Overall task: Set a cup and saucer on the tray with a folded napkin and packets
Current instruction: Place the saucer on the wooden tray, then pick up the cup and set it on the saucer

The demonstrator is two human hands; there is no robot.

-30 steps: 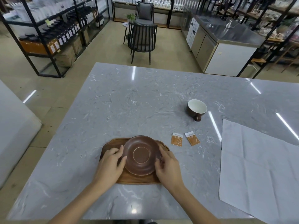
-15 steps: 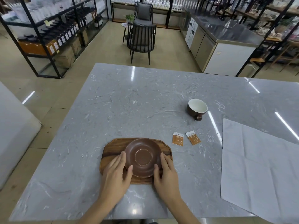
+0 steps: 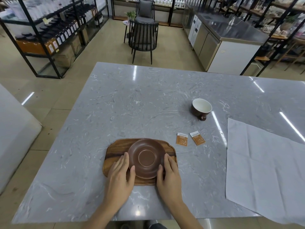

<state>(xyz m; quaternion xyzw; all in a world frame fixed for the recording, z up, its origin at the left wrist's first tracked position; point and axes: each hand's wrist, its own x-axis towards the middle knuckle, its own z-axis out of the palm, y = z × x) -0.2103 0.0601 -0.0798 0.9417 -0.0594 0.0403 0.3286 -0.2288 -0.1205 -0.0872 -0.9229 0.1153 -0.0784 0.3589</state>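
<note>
Saucer (image 3: 146,158) sits on tray (image 3: 113,148) — left hand (image 3: 121,176) and right hand (image 3: 168,177) flank it, fingers extended, thumbs touching rim, not gripping. Cup (image 3: 201,107), packets (image 3: 190,138) on table (image 3: 132,100).

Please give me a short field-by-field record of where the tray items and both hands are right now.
saucer: on the tray, toward its right
left hand: flat on the tray, thumb at the saucer's left rim
right hand: fingers at the saucer's right rim
cup: upright on the table, empty, apart from the tray
packets: two, on the table right of the tray
napkin: unfolded, far right
</note>
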